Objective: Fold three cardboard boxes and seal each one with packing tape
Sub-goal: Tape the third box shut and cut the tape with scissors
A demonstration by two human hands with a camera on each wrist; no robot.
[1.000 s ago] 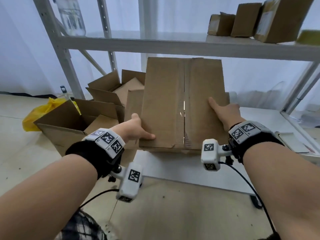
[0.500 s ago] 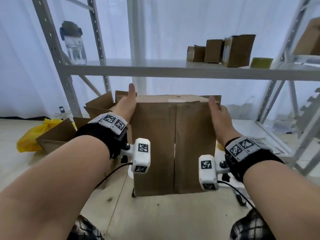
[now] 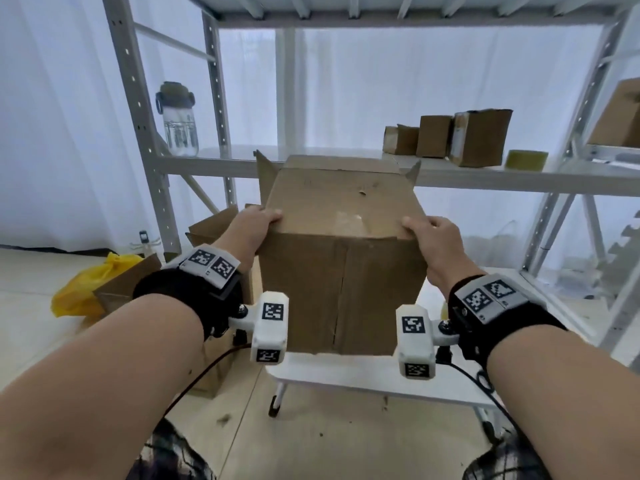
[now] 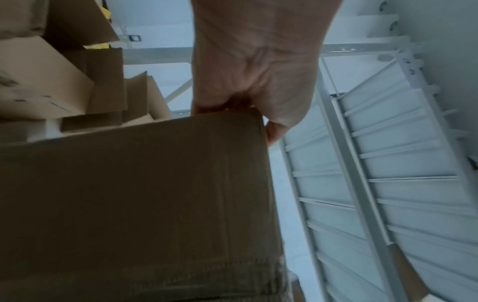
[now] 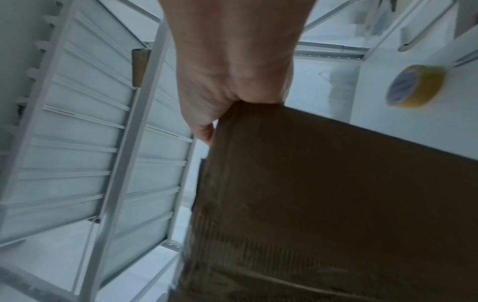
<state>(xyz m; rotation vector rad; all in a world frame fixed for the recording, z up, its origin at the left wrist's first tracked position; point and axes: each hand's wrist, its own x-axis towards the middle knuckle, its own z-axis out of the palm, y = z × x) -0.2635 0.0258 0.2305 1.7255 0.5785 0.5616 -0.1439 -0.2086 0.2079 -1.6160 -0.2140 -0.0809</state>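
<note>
At the near edge of the white table (image 3: pixel 346 372), you have the cardboard box (image 3: pixel 341 271) held up on end, its lower edge at or just above the tabletop; contact there cannot be told. The face turned toward you shows the seam where two flaps meet, and no tape can be made out on it. At the far end of the box, loose flaps stick up at both corners.

Your left hand (image 3: pixel 251 228) grips the upper left corner, thumb on the top face and fingers curled down the side; the left wrist view (image 4: pixel 254 67) shows the same clamp over the corner. Your right hand (image 3: pixel 433 237) grips the upper right corner in a matching way, fingers wrapped over the edge (image 5: pixel 232 67).

By the look of it, you are mid-turn, bringing the box round so an end can be worked on. Next, set it down squarely on the tabletop with the open flaps uppermost or toward you, then free one hand.

A tape roll (image 5: pixel 413 86) lies on the table on your right, beside the box; another roll (image 3: pixel 526 160) sits on the shelf (image 3: pixel 207 161) beyond. Keep one hand pressing the flaps shut while you reach, since they seem likely to spring open.
</note>
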